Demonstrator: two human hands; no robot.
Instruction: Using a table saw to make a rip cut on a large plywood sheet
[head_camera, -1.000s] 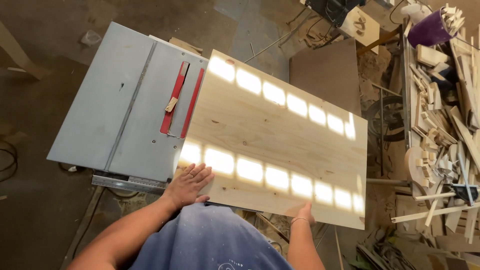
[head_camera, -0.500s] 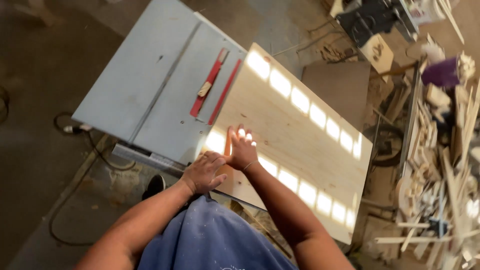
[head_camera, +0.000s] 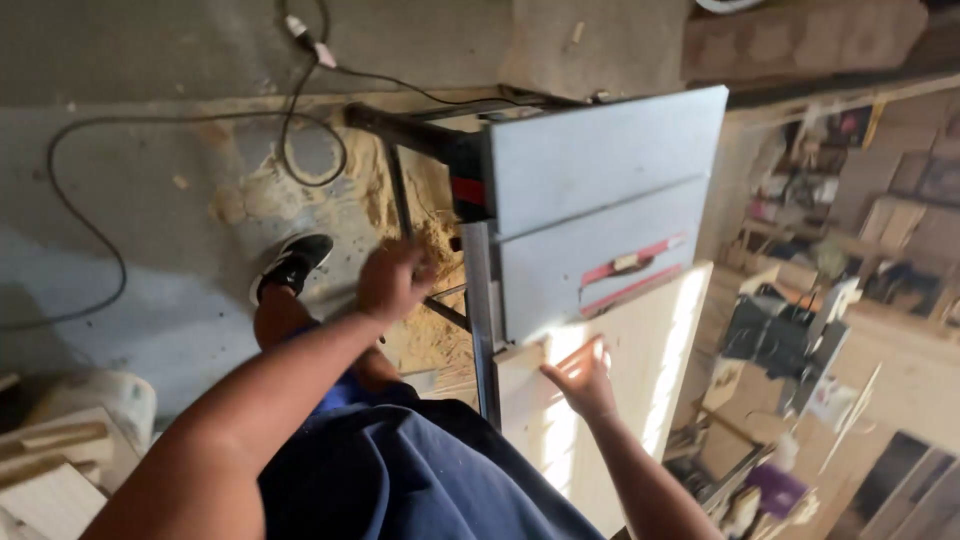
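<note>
A pale plywood board (head_camera: 640, 350) lies on the grey table saw (head_camera: 600, 170), beside the red insert around the blade slot (head_camera: 630, 272). My right hand (head_camera: 580, 378) rests flat on the board's near end with its fingers spread. My left hand (head_camera: 395, 282) is off the board. It hangs blurred in the air, fingers curled, just left of the saw's front rail (head_camera: 478, 300), and nothing shows in it.
Under the saw's stand lies a sawdust pile (head_camera: 400, 190). A black cable (head_camera: 120, 150) loops over the concrete floor. My black shoe (head_camera: 292, 262) stands by the stand. Wood offcuts (head_camera: 50, 460) lie at lower left, and cluttered scraps and a machine (head_camera: 790, 340) fill the right.
My head has swung left and down, so the floor and saw stand now show. My left hand has lifted off the board toward the saw's front. My right hand stays on the board.
</note>
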